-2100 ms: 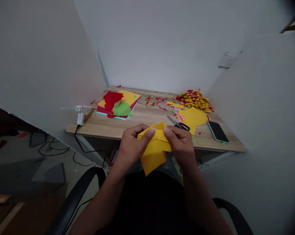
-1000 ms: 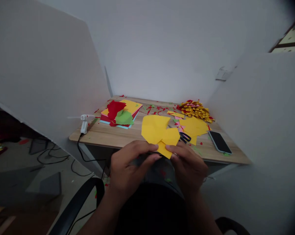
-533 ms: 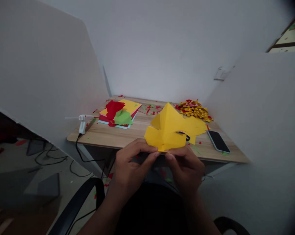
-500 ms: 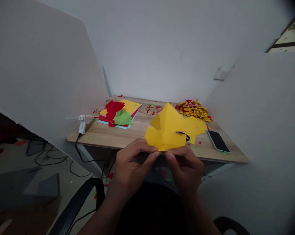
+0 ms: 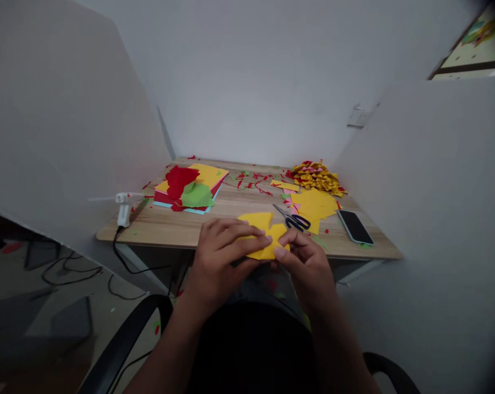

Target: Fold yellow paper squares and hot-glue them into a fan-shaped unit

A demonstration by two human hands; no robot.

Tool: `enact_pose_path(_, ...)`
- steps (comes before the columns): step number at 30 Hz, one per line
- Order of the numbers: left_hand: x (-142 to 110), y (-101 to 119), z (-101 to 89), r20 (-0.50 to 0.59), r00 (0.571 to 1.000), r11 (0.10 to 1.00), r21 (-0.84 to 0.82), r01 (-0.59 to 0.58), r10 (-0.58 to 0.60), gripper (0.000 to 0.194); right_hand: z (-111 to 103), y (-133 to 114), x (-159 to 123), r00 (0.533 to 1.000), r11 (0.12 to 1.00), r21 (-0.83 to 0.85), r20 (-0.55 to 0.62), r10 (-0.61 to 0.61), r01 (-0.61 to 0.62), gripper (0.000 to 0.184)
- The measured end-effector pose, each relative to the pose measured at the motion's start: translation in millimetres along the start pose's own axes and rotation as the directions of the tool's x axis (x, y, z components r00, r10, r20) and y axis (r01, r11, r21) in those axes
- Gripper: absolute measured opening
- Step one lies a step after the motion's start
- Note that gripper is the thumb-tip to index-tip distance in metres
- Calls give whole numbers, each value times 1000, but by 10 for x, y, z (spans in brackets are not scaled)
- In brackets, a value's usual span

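Note:
Between my two hands, at the front edge of the table, is a folded piece of yellow paper [image 5: 257, 220] with a notch in its upper edge. My left hand [image 5: 225, 257] grips its left side, fingers laid across the front and thumb beneath. At the right side, my right hand [image 5: 307, 265] pinches the paper between thumb and fingers. Just beyond the right hand lie scissors [image 5: 297, 221] with dark blue handles, blades pointing to the back left. Cut yellow paper [image 5: 316, 203] lies behind the scissors.
A stack of coloured sheets [image 5: 214, 176] with red paper [image 5: 180, 181] and green paper [image 5: 197, 195] on top sits at the left. A heap of folded yellow pieces [image 5: 319, 178] stands back right, a phone [image 5: 355, 226] near the right edge, a white corded device [image 5: 124, 210] front left.
The yellow paper was spread tall with a raised peak; now it is folded down smaller and flatter. My left fingers have moved across its front. The scissors have come into full view.

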State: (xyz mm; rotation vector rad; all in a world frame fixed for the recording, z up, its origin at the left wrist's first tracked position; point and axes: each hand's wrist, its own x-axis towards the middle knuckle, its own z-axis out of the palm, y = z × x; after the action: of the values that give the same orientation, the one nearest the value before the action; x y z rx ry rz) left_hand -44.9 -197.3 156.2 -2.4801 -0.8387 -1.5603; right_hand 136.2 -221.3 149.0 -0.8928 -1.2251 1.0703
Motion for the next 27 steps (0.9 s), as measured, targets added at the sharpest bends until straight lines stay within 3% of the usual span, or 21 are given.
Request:
enact_pose_path(4, -21, 44, 33, -36, 980, 969, -162, 185, -193, 14, 7, -23, 1, 993, 995, 16, 62, 97, -98, 26)
enact_pose_path(7, -47, 120, 60, -34, 880, 828, -356, 433, -474, 11, 13, -34, -9, 993, 993, -53, 56, 109, -106, 28)
enact_pose_path(10, -56, 179, 61, 66, 730, 597, -528, 604, -681, 14, 5, -32, -9, 984, 947, -299, -93, -154, 120, 20)
enact_pose_path(12, -45, 198, 49, 128, 669, 483, -595, 642, -732, 16, -3, -20, -4, 924, 853, -442, -122, -363, 277, 18)
enact_pose_path(13, -35, 203, 42, 154, 653, 444, -618, 649, -741, 17, -5, -10, -1, 912, 828, -463, -93, -399, 315, 21)
enact_pose_path(15, -17, 204, 29, 205, 645, 388, -653, 651, -737, 20, -3, 14, 0, 944, 864, -399, 12, -330, 307, 26)
enact_pose_path(17, -5, 200, 23, 241, 644, 355, -670, 652, -726, 23, 8, 37, -3, 976, 933, -290, 110, -189, 213, 23)
enact_pose_path(19, -6, 194, 21, 256, 642, 347, -669, 658, -722, 24, 26, 49, -7, 985, 966, -220, 134, -108, 136, 17)
enact_pose_path(24, -34, 185, 33, 287, 669, 400, -620, 675, -685, 19, 67, 25, -3, 993, 984, -136, 14, -116, 116, 6)
enact_pose_path(27, -45, 193, 57, 249, 688, 460, -586, 667, -681, 25, 75, 8, -10, 981, 974, -165, -87, -171, 155, 4)
